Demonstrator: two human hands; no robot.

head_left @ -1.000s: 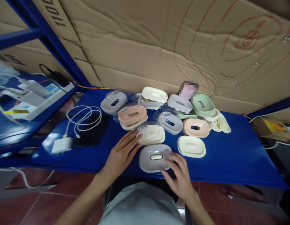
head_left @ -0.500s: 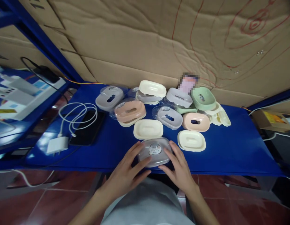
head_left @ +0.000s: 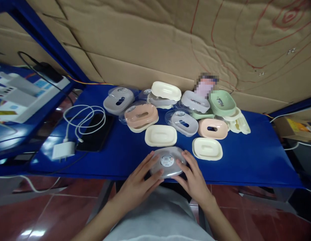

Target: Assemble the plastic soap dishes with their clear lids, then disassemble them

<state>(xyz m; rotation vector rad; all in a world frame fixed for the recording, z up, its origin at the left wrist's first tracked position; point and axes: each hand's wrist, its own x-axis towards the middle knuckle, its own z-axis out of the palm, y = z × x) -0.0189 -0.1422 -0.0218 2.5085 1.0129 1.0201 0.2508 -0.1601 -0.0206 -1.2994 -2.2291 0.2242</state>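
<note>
At the front edge of the blue table I hold a grey oval soap box [head_left: 170,171] with a clear lid and a round white label on top. My left hand [head_left: 139,182] grips its left side, fingertips on the lid and thumb low at the front. The right side is gripped by my right hand [head_left: 194,182], its fingers over the lid's edge. Just behind the box lies a cream tray [head_left: 160,136]. A second cream tray [head_left: 207,149] is to the right, beyond my right fingers. The underside of the box is hidden.
Behind are a peach soap dish with a clear lid [head_left: 141,115], a grey one [head_left: 184,124], a peach slotted piece [head_left: 213,129] and a green dish [head_left: 222,103]. A black phone [head_left: 95,134] and a white charger [head_left: 63,150] lie left. A cardboard wall [head_left: 135,43] closes the back.
The fingers and thumbs of both hands have drawn in slightly against the soap box, which stays at the table's front edge. The camera view has shifted a little.
</note>
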